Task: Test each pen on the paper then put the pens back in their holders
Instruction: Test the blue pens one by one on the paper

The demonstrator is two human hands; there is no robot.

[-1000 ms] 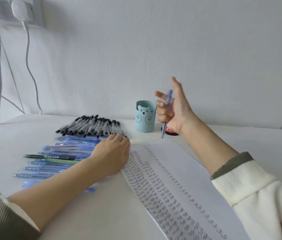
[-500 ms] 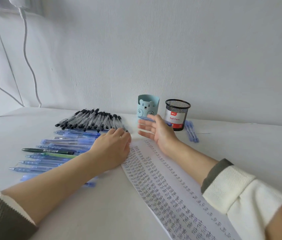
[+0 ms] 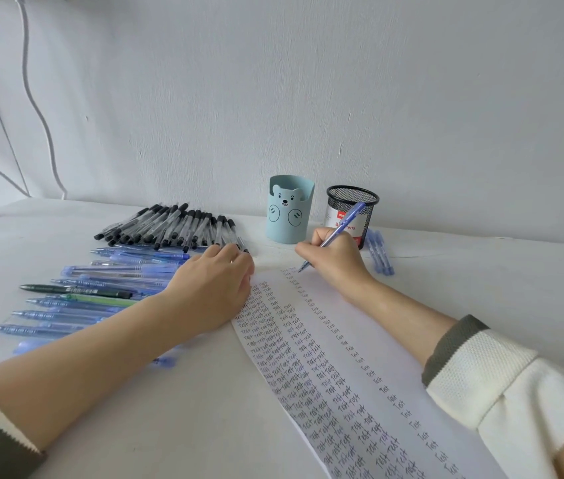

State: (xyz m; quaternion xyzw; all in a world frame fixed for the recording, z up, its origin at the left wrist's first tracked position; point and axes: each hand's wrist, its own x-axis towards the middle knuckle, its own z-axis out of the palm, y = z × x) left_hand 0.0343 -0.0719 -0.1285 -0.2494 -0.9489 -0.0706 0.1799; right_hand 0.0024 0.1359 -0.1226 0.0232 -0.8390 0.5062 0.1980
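A white paper (image 3: 342,340) covered in columns of handwritten words runs down the middle of the table. My right hand (image 3: 334,259) grips a blue pen (image 3: 346,224) in a writing hold, its tip on the paper's far end. My left hand (image 3: 213,292) rests flat on the paper's left edge, fingers relaxed. Behind stand a light blue bear holder (image 3: 289,214) and a black mesh holder (image 3: 351,210). Black-capped pens (image 3: 169,224) lie in a row at the back left, blue pens (image 3: 118,271) in front of them.
A dark green pen (image 3: 73,290) and a light green pen (image 3: 100,300) lie among the blue ones. A few blue pens (image 3: 379,250) lie right of the mesh holder. White cables (image 3: 36,95) hang on the wall at left. White table (image 3: 481,271).
My right hand came down from the air with the blue pen, passed low in front of the holders, and now presses the tip to the paper. The left hand has stayed put.
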